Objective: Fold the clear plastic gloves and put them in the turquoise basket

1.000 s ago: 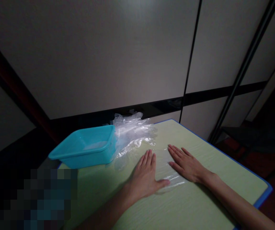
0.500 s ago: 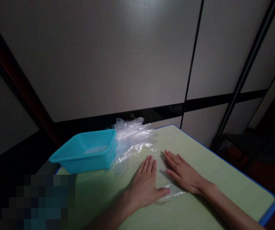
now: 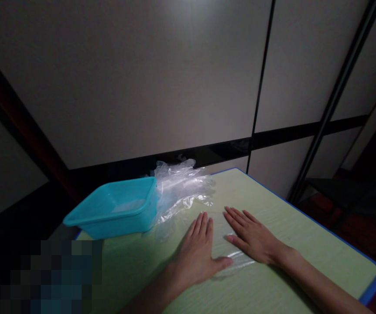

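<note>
A thin clear plastic piece [image 3: 240, 260] lies on the pale green tabletop; it looks like a disposable glove, but its outline is partly covered by my hands. My left hand [image 3: 197, 253] rests flat at its left side, fingers pointing away and thumb stretched over it. On the right side, my right hand [image 3: 253, 235] lies flat with fingers extended toward the upper left, pressing the film. Neither hand grips anything. Just beyond my left fingertips sits a crumpled pile of clear disposable gloves [image 3: 183, 187].
A turquoise plastic basket [image 3: 119, 224] stands left of the pile, with some whitish clear material inside. The green table [image 3: 322, 244] has a blue edge. Behind it rise wardrobe doors [image 3: 162, 87] with a black band. A dark chair-like shape stands at the right.
My right hand has come down onto the plastic; the shadow beside it is gone and the film looks smoother. My left hand stays put. The view has shifted slightly.
</note>
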Available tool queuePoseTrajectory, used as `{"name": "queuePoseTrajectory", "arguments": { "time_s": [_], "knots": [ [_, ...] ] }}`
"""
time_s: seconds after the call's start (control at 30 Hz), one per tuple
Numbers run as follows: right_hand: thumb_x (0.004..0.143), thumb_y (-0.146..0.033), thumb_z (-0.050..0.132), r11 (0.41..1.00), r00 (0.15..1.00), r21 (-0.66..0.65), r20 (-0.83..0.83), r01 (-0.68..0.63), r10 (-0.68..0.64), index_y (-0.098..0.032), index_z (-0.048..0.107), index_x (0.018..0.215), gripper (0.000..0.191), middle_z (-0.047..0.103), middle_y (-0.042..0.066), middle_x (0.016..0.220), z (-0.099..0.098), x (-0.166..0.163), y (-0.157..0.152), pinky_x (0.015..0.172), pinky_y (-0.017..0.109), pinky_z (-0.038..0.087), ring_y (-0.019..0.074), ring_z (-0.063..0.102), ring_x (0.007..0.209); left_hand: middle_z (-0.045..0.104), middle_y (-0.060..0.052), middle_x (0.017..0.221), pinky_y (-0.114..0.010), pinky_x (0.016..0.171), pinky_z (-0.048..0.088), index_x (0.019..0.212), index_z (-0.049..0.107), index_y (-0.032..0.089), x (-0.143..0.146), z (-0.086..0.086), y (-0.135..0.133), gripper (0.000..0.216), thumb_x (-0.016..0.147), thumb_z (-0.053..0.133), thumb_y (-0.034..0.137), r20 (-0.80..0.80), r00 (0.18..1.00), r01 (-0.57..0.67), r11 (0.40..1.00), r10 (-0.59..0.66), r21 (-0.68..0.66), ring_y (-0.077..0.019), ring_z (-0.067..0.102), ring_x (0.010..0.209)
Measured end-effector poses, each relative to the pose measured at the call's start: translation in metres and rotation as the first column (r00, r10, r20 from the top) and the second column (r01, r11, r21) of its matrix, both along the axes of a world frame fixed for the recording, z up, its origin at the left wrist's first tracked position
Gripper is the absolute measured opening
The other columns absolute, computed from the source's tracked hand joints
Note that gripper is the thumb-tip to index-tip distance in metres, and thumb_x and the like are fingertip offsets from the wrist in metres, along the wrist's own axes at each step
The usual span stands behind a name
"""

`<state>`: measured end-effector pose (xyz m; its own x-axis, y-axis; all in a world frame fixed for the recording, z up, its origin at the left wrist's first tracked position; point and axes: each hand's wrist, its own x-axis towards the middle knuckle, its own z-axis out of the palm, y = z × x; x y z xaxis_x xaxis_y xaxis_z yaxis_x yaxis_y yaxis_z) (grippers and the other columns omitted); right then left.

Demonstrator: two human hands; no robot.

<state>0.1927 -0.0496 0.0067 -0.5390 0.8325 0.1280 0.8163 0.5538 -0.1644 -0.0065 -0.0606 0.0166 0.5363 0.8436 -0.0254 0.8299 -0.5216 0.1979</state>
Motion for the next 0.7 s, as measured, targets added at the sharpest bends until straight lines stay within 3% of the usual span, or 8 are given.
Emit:
{"name": "queuePoseTrajectory", "arguments": {
  "time_s": [0.37,0.7],
  "knots": [
    [0.086,-0.056,0.022,1.0,1.0,0.008,-0.017,0.0,0.0,-0.015,0.021,0.136,0.065,0.02,0.011,0.141,-0.0015,-0.0003,0.0007,0.104,0.044,0.018,0.0228,0.018,0.129,0.007,-0.018,0.142,-0.043,0.105,0.01,0.135,0.014,-0.001,-0.0001,-0.0011,-0.001,0.098,0.068,0.043,0.066,0.021,0.999,-0.024,0.999,0.024,0.021,-0.0282,0.003,0.131],
    [0.086,-0.055,0.023,1.0,1.0,0.02,-0.029,-0.004,0.004,-0.016,0.02,0.137,0.064,0.02,0.01,0.141,-0.0028,0.001,0.0004,0.104,0.043,0.017,0.0225,0.018,0.129,0.007,-0.017,0.142,-0.042,0.106,0.009,0.135,0.015,0.0,0.002,0.0048,-0.0044,0.095,0.071,0.041,0.065,-0.065,0.997,-0.04,0.999,0.041,0.03,-0.0272,0.004,0.131]
  ]
}}
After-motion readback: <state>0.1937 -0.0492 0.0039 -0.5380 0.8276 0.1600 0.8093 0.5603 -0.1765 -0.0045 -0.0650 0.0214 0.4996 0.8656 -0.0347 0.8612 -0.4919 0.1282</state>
